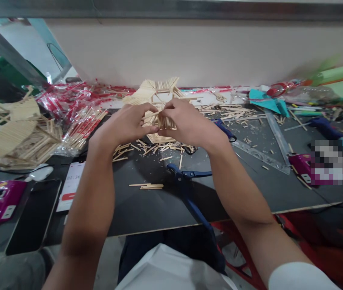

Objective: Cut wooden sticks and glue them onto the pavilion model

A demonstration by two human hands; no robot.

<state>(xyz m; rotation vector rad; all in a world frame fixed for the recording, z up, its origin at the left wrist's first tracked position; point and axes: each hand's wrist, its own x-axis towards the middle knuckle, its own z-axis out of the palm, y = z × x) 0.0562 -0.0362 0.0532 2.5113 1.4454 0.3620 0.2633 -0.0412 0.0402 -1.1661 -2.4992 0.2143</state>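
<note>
Near the desk's far edge, midway along, we see the stick model between our hands. Our right hand pinches its slatted section between thumb and fingers, apparently to steady it; our left hand curls in from the other side, thumb and forefinger bent toward the slats, though we cannot tell whether they grip a stick. Loose sticks lie nearer the front edge, seemingly within easy reach, beside the blue cutter, whose handle crosses that edge toward us, perhaps for quick grasping.
</note>
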